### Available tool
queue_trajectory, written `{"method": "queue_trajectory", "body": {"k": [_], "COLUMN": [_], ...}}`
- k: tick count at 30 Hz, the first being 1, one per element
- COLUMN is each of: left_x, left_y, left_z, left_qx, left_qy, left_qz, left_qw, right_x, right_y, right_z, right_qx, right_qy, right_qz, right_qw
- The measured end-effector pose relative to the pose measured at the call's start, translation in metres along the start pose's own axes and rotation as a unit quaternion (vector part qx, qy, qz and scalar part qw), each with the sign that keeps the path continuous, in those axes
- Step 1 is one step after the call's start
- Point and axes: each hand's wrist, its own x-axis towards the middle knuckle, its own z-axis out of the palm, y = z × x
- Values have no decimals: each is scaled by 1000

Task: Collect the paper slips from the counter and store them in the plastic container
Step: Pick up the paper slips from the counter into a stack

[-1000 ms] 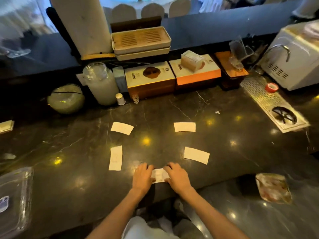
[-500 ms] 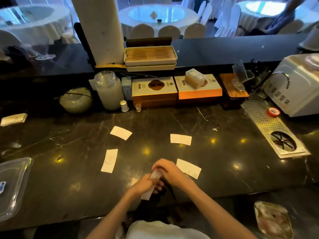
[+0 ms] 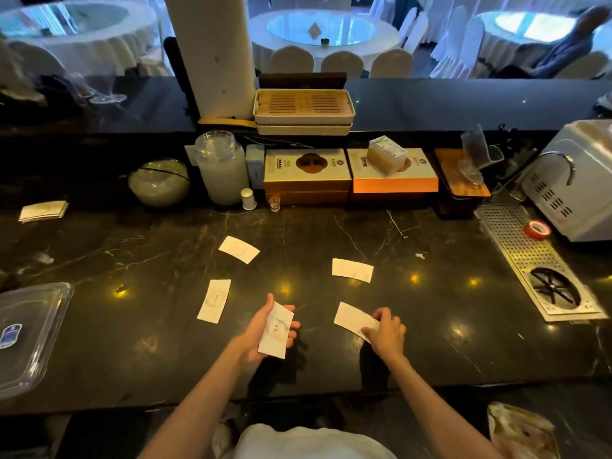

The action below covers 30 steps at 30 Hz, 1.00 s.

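the left hand [image 3: 265,329] cradles a paper slip printed "love" [image 3: 276,329] in its palm, fingers curled round it. the right hand [image 3: 385,334] pinches the near corner of a second slip [image 3: 351,318] lying on the dark marble counter [image 3: 430,326]. three more slips lie at 11 [image 3: 239,249], 10 [image 3: 214,301] and 1 o'clock [image 3: 352,270]. the clear plastic container [image 3: 31,336] sits at far 9 o'clock.

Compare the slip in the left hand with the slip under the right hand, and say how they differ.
The slip in the left hand is lifted off the counter and rests in the open palm of the left hand; the slip under the right hand lies flat on the counter, with the right hand covering one end. The held slip runs lengthwise toward the person; the other lies crosswise at a slant. "Love" is readable on the held slip only. Both are small pale rectangles.
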Motion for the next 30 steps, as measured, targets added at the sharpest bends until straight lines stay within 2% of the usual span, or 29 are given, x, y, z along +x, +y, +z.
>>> {"method": "queue_trajectory", "body": {"k": [3, 5, 9, 11, 13, 17, 19, 20, 22, 24, 27, 30], "left_x": [-3, -11, -30, -40, -51, -71, -80, -84, -90, -97, -109, -117], "left_y": [7, 13, 28, 37, 45, 58, 65, 70, 83, 99, 123, 144], "left_z": [-15, -30, -54, -63, -72, -114, -138, -152, -180, -207, -245, -277], "left_qx": [7, 31, 47, 42, 55, 135, 98, 64, 8, -22, -80, -106], "left_qy": [27, 40, -52, -95, -92, -26, -7, 3, 31, 55, 75, 75], "left_qz": [-20, -37, -65, -64, -57, -10, 5, 15, 48, 80, 111, 106], "left_qw": [999, 998, 995, 992, 993, 990, 995, 998, 998, 995, 988, 986], "right_x": [-1, -6, -14, -21, -31, -53, -60, -63, -61, -54, -57, -72], "right_y": [-29, -65, -156, -195, -225, -270, -292, -304, -322, -331, -334, -336], "right_z": [1, -1, 10, 31, 56, 109, 129, 139, 158, 175, 202, 228], "right_qx": [201, 247, 100, 34, 3, -46, -46, -20, 43, 35, -61, -83], "right_qy": [-65, -166, -366, -409, -426, -419, -395, -365, -244, -135, -134, -106], "right_qz": [-63, -131, -250, -281, -293, -323, -330, -319, -238, -119, -14, 63], "right_qw": [975, 946, 891, 868, 856, 847, 856, 874, 939, 983, 989, 989]}}
